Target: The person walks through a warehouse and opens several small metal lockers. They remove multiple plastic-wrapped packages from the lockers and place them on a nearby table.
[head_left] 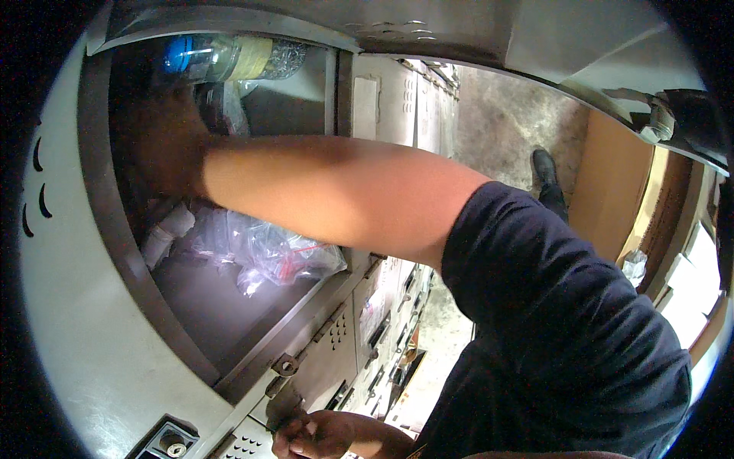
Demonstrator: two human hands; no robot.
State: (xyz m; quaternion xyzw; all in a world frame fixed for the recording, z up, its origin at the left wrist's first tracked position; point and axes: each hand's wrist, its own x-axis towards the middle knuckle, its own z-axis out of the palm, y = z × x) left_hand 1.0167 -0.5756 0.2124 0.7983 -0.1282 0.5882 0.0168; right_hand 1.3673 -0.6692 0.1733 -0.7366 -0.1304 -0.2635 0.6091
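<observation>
My right arm stretches across into an open grey metal locker compartment [229,314]. At its dark inner end is my right hand [164,141], its fingers lost in shadow and blur. A clear plastic bottle [248,60] with a blue cap lies on its side just beyond the hand. Nearer than the forearm rest crumpled clear plastic bags [267,249] and a whitish rolled piece [168,233]. Down at the lower edge, my left hand [313,436] is closed with curled fingers, beside the locker fronts. Whatever it may hold is hidden.
The open metal door [459,30] spans the top. More lockers [329,352] with latches and vents run along below the compartment. A lock [172,447] sits at lower left. Brown cardboard [612,183] stands at the right, near a dark shoe [544,164] on the concrete floor [505,99].
</observation>
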